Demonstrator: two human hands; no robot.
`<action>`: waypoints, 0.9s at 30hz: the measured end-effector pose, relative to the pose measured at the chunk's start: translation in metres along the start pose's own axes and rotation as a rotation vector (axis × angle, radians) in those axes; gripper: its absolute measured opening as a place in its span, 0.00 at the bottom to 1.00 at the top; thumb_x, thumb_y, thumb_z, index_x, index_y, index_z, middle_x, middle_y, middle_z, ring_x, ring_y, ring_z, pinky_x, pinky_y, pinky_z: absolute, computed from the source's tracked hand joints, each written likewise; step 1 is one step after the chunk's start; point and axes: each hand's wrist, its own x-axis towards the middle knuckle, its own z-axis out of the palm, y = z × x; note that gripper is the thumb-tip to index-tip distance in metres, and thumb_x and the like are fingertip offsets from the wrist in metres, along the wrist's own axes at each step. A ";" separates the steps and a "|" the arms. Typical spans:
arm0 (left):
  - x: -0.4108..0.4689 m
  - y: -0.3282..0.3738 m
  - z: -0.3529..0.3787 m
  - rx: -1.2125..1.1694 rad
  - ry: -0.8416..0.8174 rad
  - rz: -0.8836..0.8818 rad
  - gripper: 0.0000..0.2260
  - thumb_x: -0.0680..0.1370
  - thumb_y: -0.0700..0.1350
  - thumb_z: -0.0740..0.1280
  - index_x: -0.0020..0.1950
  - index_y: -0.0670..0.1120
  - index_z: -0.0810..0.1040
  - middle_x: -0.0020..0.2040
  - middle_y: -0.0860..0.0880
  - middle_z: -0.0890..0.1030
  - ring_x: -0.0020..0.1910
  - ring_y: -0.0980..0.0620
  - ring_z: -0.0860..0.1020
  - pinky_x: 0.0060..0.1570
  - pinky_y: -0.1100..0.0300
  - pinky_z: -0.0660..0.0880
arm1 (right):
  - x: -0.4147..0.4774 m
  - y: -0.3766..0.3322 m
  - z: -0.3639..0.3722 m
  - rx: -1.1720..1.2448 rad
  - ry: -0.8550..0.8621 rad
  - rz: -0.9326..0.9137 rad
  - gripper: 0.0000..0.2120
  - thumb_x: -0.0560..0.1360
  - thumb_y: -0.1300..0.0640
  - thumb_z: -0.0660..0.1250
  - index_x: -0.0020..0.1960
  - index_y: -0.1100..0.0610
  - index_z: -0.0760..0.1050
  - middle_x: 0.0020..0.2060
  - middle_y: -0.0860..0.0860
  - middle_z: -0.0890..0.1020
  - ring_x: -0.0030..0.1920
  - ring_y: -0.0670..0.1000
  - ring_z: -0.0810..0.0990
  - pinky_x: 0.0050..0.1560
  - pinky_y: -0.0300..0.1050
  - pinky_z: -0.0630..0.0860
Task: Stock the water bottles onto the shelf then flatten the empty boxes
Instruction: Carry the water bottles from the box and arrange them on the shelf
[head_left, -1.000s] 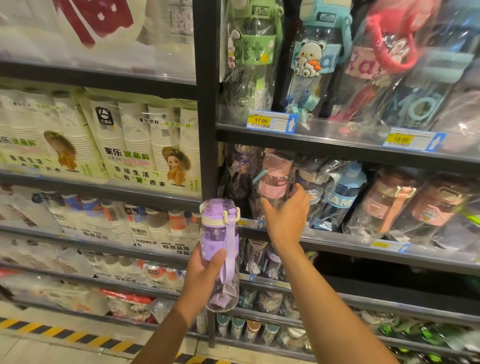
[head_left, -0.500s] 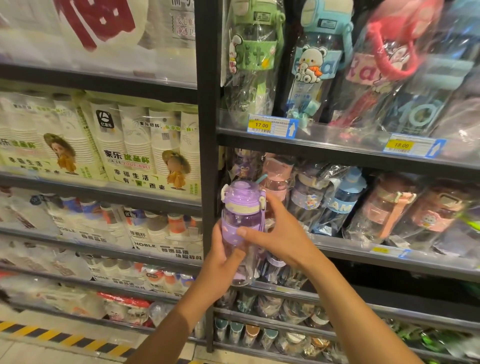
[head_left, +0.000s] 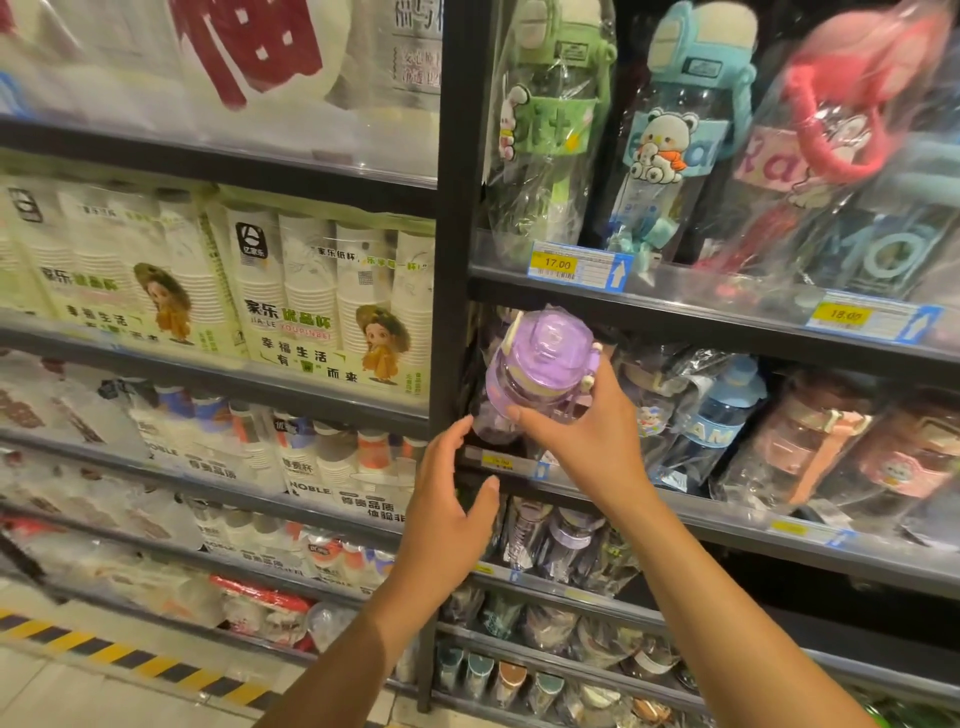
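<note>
A purple water bottle with a clear body and a strap leans lid-toward-me at the left end of the middle shelf, beside the black upright post. My right hand grips it around the body just under the lid. My left hand hovers just below and left of the bottle, fingers spread, holding nothing. Wrapped bottles in pink, blue and brown fill the same shelf to the right.
The black upright post divides this bay from packs of paper cups on the left. Large wrapped bottles stand on the shelf above with yellow price tags. Lower shelves hold small bottles. Yellow-black floor tape runs below.
The purple bottle went up and right from my left hand into my right, onto the middle shelf. My left hand let go and dropped slightly.
</note>
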 end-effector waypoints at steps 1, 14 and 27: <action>-0.002 -0.003 0.000 0.029 -0.007 0.001 0.29 0.82 0.47 0.67 0.79 0.63 0.61 0.76 0.63 0.65 0.76 0.65 0.64 0.73 0.62 0.65 | 0.003 0.004 0.006 0.003 0.007 0.003 0.35 0.66 0.50 0.84 0.64 0.37 0.68 0.58 0.34 0.79 0.56 0.33 0.79 0.53 0.26 0.73; -0.015 -0.035 -0.010 0.148 -0.080 0.013 0.26 0.82 0.47 0.67 0.77 0.62 0.64 0.77 0.64 0.62 0.77 0.60 0.64 0.74 0.52 0.69 | 0.021 0.060 0.068 -0.155 0.032 0.060 0.39 0.68 0.49 0.82 0.72 0.53 0.67 0.62 0.44 0.76 0.62 0.45 0.77 0.57 0.38 0.74; -0.013 -0.039 -0.015 0.141 -0.074 -0.015 0.25 0.82 0.46 0.67 0.76 0.62 0.65 0.76 0.67 0.61 0.77 0.62 0.64 0.75 0.50 0.69 | 0.042 0.050 0.088 -0.346 0.146 0.188 0.24 0.72 0.44 0.78 0.55 0.53 0.67 0.46 0.49 0.80 0.46 0.52 0.80 0.40 0.45 0.71</action>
